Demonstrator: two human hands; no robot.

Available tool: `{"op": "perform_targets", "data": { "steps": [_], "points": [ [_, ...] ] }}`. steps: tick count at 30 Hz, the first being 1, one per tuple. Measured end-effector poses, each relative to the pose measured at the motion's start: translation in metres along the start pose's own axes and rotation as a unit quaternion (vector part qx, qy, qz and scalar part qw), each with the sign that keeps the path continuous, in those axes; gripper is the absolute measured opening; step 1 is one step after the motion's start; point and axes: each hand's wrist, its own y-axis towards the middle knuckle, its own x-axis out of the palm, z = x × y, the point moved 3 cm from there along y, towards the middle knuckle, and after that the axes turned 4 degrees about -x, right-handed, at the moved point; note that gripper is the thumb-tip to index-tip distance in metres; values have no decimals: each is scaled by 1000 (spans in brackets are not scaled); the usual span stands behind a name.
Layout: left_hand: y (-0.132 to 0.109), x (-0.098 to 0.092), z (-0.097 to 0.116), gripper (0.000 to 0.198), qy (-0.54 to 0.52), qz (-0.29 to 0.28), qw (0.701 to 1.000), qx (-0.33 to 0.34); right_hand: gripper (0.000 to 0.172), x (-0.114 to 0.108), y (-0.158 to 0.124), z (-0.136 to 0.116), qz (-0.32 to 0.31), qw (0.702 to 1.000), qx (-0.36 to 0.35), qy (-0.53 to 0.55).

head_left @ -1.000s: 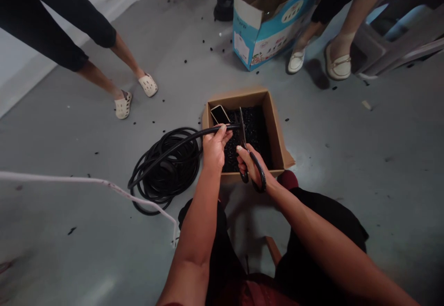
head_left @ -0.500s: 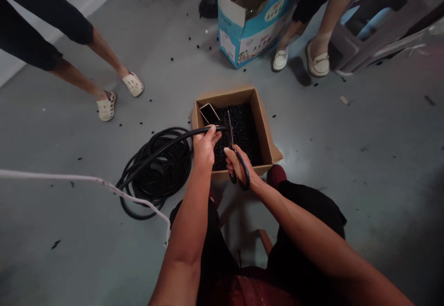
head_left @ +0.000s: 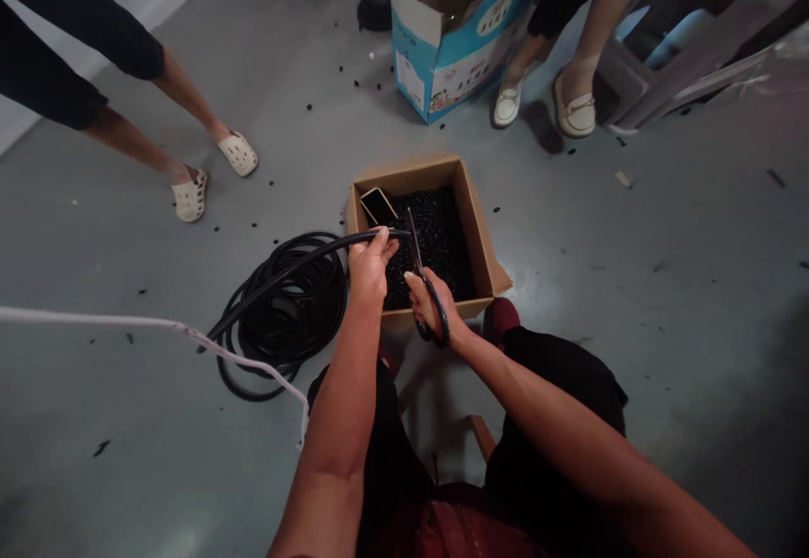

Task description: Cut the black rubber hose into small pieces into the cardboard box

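Note:
My left hand [head_left: 368, 265] is closed around a black ribbed hose [head_left: 297, 265] and holds its free end over an open cardboard box [head_left: 479, 229]. The hose runs back to a black coil [head_left: 283, 313] lying on the floor to my left. My right hand [head_left: 427, 303] grips black-handled scissors [head_left: 423, 284], whose blades point away from me and meet the hose tip above the box. The box is filled with small black cut pieces [head_left: 442, 242], and a phone [head_left: 377, 205] leans in its far left corner.
A white cord [head_left: 158, 326] crosses the floor at the left. A person in cream clogs [head_left: 215, 174] stands far left; another in white shoes [head_left: 543, 107] stands beside a blue and white carton [head_left: 452, 35]. Black scraps dot the grey floor. A grey stool [head_left: 683, 52] sits far right.
The view has shifted so that everything sits slightly further left. My hands stay on the hose and scissors over the box, with the blades closer together at the hose tip.

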Motion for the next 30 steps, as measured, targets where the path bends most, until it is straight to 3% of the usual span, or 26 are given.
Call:
{"op": "perform_targets", "data": {
  "steps": [7,19,30],
  "points": [
    [-1,0,1,13,-18,-10,1000,7,49,1,-5,-11,11,997,32,70],
    [-7,5,22,10,-81,-16,996,16,45,0,-8,-20,-23,998,-18,-54],
    [-11,8,20,12,-51,-5,999,13,44,0,-6,-21,-42,998,-25,-44]
  ]
}}
